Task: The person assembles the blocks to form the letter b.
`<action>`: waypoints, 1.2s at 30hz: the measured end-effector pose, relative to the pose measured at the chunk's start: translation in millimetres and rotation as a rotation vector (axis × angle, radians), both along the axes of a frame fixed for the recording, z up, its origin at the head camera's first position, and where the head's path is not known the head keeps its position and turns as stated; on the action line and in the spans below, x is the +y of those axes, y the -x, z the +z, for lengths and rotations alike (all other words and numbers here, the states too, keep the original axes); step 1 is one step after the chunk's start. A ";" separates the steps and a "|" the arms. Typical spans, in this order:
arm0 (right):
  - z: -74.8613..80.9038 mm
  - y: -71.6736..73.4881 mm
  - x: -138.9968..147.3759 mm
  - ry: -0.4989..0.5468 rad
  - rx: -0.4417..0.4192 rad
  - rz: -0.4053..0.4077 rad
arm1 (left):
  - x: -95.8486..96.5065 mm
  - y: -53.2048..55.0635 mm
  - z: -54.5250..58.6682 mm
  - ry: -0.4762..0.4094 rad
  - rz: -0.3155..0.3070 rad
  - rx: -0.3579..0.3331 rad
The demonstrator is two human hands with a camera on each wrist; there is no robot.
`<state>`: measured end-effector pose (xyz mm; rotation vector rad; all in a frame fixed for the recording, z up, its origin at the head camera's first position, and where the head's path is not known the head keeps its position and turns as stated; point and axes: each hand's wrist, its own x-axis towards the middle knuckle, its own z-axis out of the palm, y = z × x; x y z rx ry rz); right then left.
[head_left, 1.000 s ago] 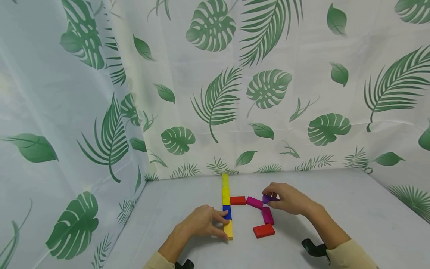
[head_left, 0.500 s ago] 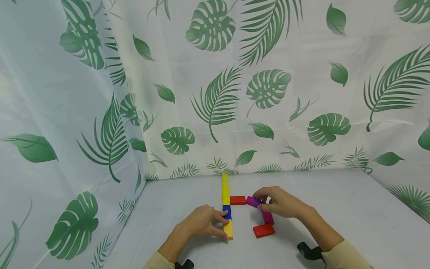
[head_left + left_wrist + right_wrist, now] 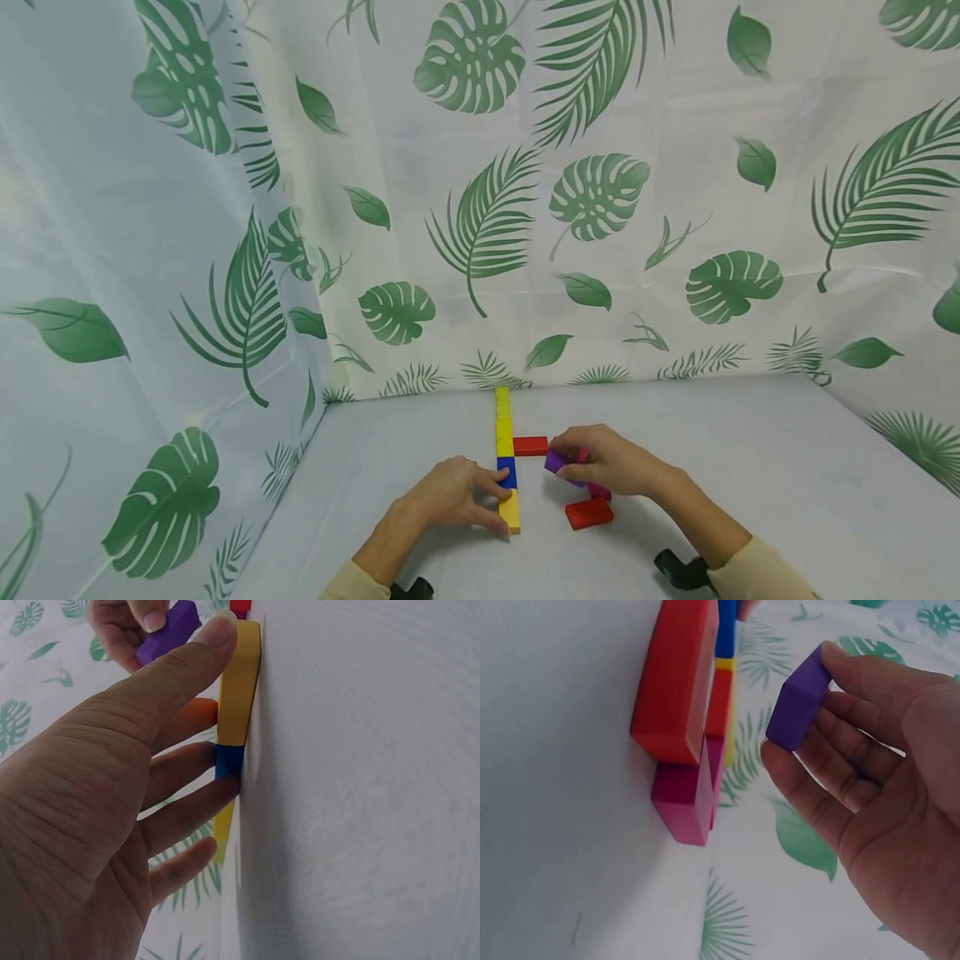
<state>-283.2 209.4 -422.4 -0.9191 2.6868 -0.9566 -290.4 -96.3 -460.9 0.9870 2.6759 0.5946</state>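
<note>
My right hand (image 3: pixel 611 458) pinches a purple block (image 3: pixel 802 697) between thumb and fingertips, raised above the table. In the head view it overlaps the magenta blocks (image 3: pixel 682 799), mostly hiding them. On the left, my left hand (image 3: pixel 457 493) rests against a straight row of blocks, its fingers extended. Its thumb lies at the near end of an orange-yellow block (image 3: pixel 240 682), and its other fingers reach along the side to a blue block (image 3: pixel 229 759). Two bright yellow blocks (image 3: pixel 504 421) continue that row toward the back.
A red block (image 3: pixel 531 446) extends right from the row. Another red block (image 3: pixel 589 514) lies nearer, below my right hand. The white table (image 3: pixel 420 567) meets a leaf-printed curtain (image 3: pixel 645 333) at the back. Black wrist mounts (image 3: pixel 681 569) show near the sleeves.
My right hand has carried the purple block left and slightly nearer, from beyond the magenta blocks to over their left side. My left hand has stayed in place.
</note>
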 end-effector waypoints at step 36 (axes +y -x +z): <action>-13.1 -9.8 -36.5 -0.103 -0.024 0.085 | -0.4 1.9 -1.4 -0.009 -0.020 0.013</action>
